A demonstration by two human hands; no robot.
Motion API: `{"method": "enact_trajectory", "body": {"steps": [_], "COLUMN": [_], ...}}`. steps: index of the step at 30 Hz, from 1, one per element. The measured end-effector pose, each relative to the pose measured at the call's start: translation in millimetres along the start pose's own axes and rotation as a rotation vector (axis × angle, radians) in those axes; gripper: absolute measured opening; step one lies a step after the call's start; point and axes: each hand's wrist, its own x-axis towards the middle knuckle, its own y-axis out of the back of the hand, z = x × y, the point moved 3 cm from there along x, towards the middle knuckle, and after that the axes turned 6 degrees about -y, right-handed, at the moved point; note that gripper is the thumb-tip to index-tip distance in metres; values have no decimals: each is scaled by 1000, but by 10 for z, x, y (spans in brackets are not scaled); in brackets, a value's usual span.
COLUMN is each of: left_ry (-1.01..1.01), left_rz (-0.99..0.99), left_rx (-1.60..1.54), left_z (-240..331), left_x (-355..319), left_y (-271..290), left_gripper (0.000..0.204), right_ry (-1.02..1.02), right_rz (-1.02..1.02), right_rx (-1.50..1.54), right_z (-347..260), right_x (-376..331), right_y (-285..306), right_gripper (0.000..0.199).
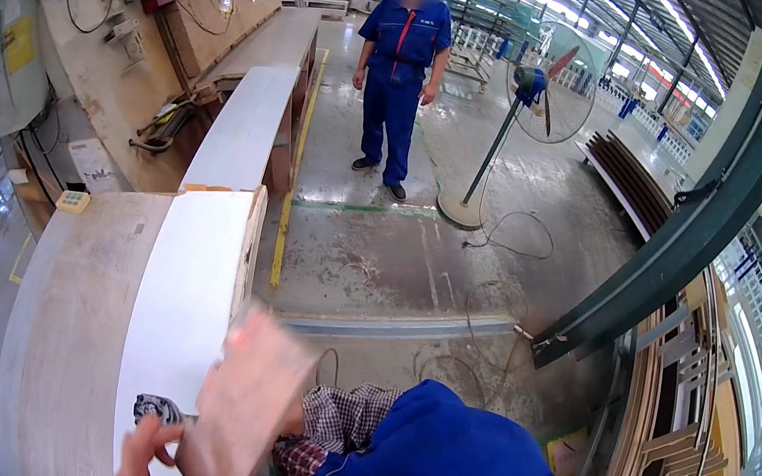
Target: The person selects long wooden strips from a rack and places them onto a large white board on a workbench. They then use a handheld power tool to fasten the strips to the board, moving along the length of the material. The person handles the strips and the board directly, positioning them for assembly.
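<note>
A flat pinkish-brown wooden board, blurred at its top, is held up at a tilt over the near end of a long white panel. My left hand has curled fingers at the board's lower left edge, with a fingertip showing at its bottom. On the far side, my right hand meets the board's right edge; most of its fingers are hidden behind the wood. A small black-and-grey patterned wad lies on the panel just beyond my left fingers.
The panel rests on a long bench with a small keypad box. Slanted machinery stands at left. A person in blue faces me beyond. A floor fan, trailing cables, a green post and stacked boards are at right.
</note>
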Motion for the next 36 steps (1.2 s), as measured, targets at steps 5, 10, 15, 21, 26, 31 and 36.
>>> {"method": "enact_trajectory", "body": {"steps": [5, 10, 15, 21, 26, 31, 36], "left_ry": [712, 1031, 768, 885, 1116, 1442, 1732], "left_rz": [397, 934, 929, 980, 1033, 846, 693], "left_rx": [-436, -451, -723, -218, 379, 884, 1043], "left_z": [-158, 274, 607, 1321, 1752, 1899, 1997], "left_x": [-2054, -3161, -3685, -4641, -4937, -6457, -8289], "left_y": [-50, 3, 204, 817, 1259, 2006, 2863], "left_gripper": [68, 81, 82, 80, 85, 79, 77], "right_ry": [-377, -245, -289, -135, -269, -411, -110], "right_rz": [-171, -505, -729, -1258, -1234, -1245, -1189], "right_rx": [-416, -600, -744, -744, -552, -631, -834], "right_z": [190, 342, -17, -514, -676, -524, -649], "right_x": [-46, 383, 671, 828, 1122, 1356, 1191], "right_y": [-625, -1487, -2282, -3764, -4397, -5588, -6603], "right_gripper": [61, 62, 66, 58, 34, 32, 34]}}
